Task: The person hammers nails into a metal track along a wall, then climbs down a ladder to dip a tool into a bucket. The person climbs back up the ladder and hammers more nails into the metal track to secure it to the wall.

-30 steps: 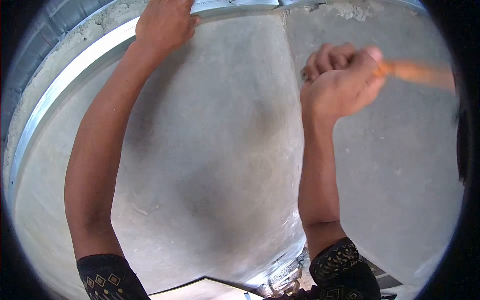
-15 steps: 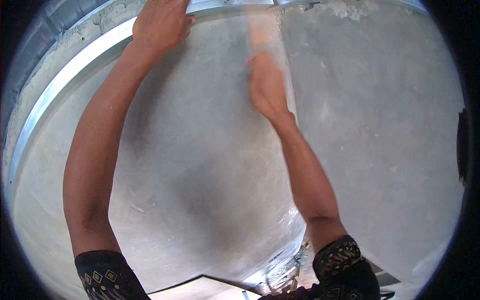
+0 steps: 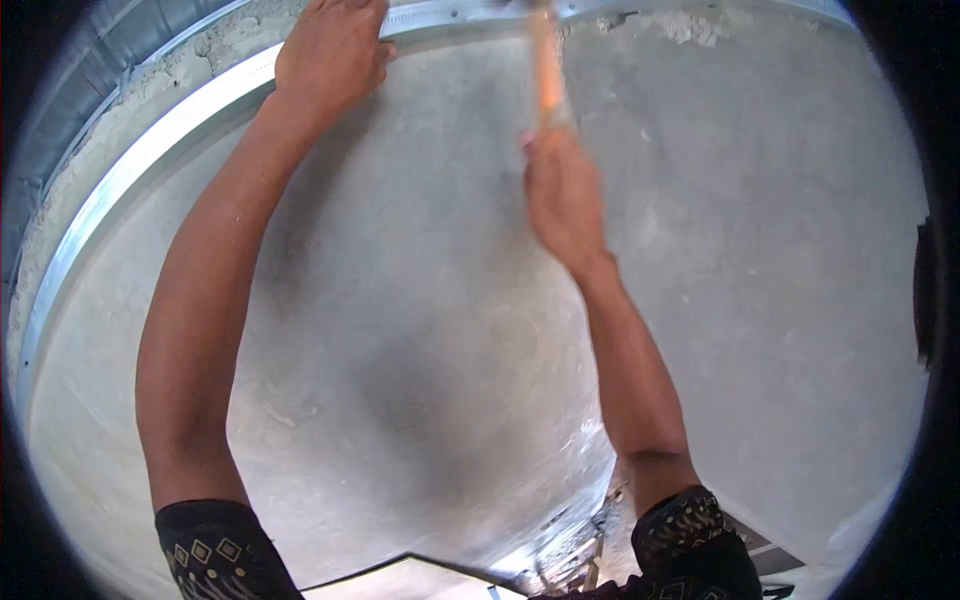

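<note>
My left hand is at the top of the view, closed against a long, shiny metal strip that runs along the upper part of a grey wall; its fingertips are partly cut off by the frame edge. My right hand grips the orange wooden handle of a hammer, raised to the strip's height. The hammer's head is mostly outside the top of the frame, blurred near the strip. Small dark dots, perhaps fasteners or holes, show on the strip.
The smooth grey cement wall fills most of the view, with a corner behind my right arm. Rough mortar edges the top. Corrugated metal sheeting is at upper left. Debris and a pale dark-edged panel lie below.
My right hand and the hammer have moved slightly right and down, and the handle is less blurred. My left hand stays at the strip, shifted a little right in the view.
</note>
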Demonstrator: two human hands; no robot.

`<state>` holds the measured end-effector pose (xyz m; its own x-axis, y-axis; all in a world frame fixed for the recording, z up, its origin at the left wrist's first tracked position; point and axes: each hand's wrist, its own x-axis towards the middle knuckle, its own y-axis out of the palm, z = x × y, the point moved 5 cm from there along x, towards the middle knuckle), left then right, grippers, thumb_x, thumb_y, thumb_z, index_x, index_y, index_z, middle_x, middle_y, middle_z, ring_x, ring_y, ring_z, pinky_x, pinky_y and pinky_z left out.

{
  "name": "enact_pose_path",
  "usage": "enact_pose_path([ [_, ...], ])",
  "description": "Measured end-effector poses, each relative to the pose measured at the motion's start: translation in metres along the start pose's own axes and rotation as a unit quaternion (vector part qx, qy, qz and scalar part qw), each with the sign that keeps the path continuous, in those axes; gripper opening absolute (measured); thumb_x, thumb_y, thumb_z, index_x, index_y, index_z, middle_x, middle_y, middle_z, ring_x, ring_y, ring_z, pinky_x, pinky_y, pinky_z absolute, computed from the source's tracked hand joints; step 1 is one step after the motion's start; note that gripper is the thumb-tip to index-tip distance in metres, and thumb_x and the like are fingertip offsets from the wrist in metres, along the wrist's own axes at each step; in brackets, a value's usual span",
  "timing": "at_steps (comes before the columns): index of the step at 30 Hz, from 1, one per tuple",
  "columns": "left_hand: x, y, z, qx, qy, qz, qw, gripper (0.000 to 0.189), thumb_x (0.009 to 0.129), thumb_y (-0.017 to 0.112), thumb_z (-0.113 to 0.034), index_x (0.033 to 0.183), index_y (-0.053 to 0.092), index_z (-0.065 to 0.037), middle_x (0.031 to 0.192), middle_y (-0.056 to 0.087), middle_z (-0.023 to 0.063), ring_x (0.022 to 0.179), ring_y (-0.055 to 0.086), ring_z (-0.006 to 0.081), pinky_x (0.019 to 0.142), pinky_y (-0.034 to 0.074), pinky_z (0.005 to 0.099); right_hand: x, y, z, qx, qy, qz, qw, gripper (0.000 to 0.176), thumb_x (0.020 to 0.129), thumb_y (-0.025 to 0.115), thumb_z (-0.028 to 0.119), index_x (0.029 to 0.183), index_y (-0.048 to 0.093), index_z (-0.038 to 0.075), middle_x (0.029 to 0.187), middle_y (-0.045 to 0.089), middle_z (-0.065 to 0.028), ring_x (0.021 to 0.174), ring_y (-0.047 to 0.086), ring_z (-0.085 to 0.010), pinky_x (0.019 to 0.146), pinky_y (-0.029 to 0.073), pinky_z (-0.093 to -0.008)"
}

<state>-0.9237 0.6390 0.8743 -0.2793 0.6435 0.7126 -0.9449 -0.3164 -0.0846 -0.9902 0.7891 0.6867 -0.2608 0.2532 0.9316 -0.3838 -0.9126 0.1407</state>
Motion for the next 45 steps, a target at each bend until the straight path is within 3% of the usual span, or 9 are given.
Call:
enact_pose_path([
  [3,0.001,-0.002,-0.003,-0.003,-0.031,0.021,0.999,0.029,0.079,0.075,-0.017,0.096,0.064,0.003,0.104,0.064,0.0196,0.106,0.06,0.0349,0.097,0.045,0.0445,0.025,-0.043,0.011,0.179,0.071,-0.096,0.977,0.035,0.105,0.047,0.028,0.086,0.052,-0.001,0.063,0.054,-0.0129,0.057,0.057,-0.0188,0.052,0.047,-0.038],
  [5,0.002,-0.003,-0.001,0.003,-0.026,0.015,1.0,0.028,0.079,0.075,-0.017,0.095,0.064,0.003,0.104,0.064,0.0193,0.106,0.06,0.0348,0.097,0.045,0.0443,0.044,-0.058,0.016,0.665,-0.17,-0.004,0.727,0.035,0.105,0.046,0.027,0.088,0.053,-0.002,0.065,0.055,-0.0149,0.061,0.059,-0.0191,0.057,0.048,-0.0413],
  [8,0.001,-0.004,-0.004,-0.005,-0.033,0.033,0.999,0.027,0.079,0.075,-0.017,0.095,0.064,0.003,0.105,0.064,0.0192,0.108,0.059,0.0348,0.098,0.045,0.0444,0.019,0.025,-0.003,-0.079,-0.203,-0.173,0.96,0.036,0.106,0.044,0.029,0.087,0.05,-0.002,0.063,0.051,-0.0146,0.057,0.056,-0.0185,0.053,0.045,-0.0405],
  [10,0.003,-0.003,-0.004,-0.006,-0.036,0.055,0.998,0.027,0.079,0.074,-0.017,0.096,0.064,0.003,0.106,0.064,0.0193,0.109,0.059,0.0349,0.098,0.044,0.0446,-0.004,0.027,-0.012,0.02,0.01,0.077,0.997,0.035,0.106,0.044,0.03,0.091,0.048,-0.002,0.062,0.049,-0.0135,0.056,0.055,-0.0185,0.051,0.045,-0.0388],
  [19,-0.002,0.0,-0.001,0.006,-0.029,0.001,1.0,0.03,0.08,0.073,-0.015,0.102,0.064,0.003,0.111,0.062,0.0198,0.113,0.057,0.0347,0.102,0.042,0.0452,0.024,-0.039,0.026,0.434,0.082,-0.1,0.891,0.033,0.105,0.046,0.028,0.091,0.048,-0.002,0.062,0.049,-0.0125,0.057,0.057,-0.0204,0.053,0.047,-0.0392],
  [23,0.0,-0.008,-0.002,-0.017,-0.064,0.076,0.995,0.034,0.081,0.072,-0.014,0.108,0.062,0.004,0.115,0.062,0.0202,0.115,0.056,0.0351,0.104,0.042,0.0451,0.018,0.018,0.005,0.035,-0.115,-0.095,0.988,0.032,0.106,0.046,0.031,0.09,0.051,0.003,0.065,0.046,0.0017,0.056,0.049,-0.0103,0.053,0.041,-0.0263],
  [25,0.005,-0.003,-0.002,-0.024,-0.065,0.091,0.993,0.036,0.082,0.072,-0.014,0.111,0.061,0.004,0.117,0.062,0.0206,0.116,0.056,0.0354,0.104,0.041,0.0453,-0.009,0.017,-0.006,0.068,0.124,0.103,0.985,0.027,0.103,0.049,0.024,0.098,0.051,-0.003,0.072,0.054,-0.0191,0.064,0.059,-0.0297,0.063,0.048,-0.0419],
  [33,0.013,0.007,-0.011,0.124,-0.048,0.051,0.99,0.054,0.086,0.072,-0.033,0.129,0.057,-0.004,0.129,0.06,0.015,0.123,0.054,0.0302,0.108,0.038,0.0469,-0.222,-0.089,-0.048,0.148,0.316,0.076,0.934,0.021,0.106,0.048,0.022,0.091,0.047,0.007,0.063,0.041,0.0063,0.05,0.039,-0.003,0.044,0.033,-0.0239],
  [45,0.057,0.049,-0.051,0.046,-0.054,-0.011,0.997,0.045,0.091,0.068,-0.033,0.124,0.063,-0.002,0.125,0.063,0.0149,0.122,0.056,0.0289,0.104,0.042,0.0424,-0.421,-0.171,-0.041,0.036,0.493,0.172,0.852,0.031,0.102,0.051,0.031,0.091,0.048,0.002,0.058,0.052,-0.0129,0.053,0.061,-0.0288,0.052,0.044,-0.0424],
])
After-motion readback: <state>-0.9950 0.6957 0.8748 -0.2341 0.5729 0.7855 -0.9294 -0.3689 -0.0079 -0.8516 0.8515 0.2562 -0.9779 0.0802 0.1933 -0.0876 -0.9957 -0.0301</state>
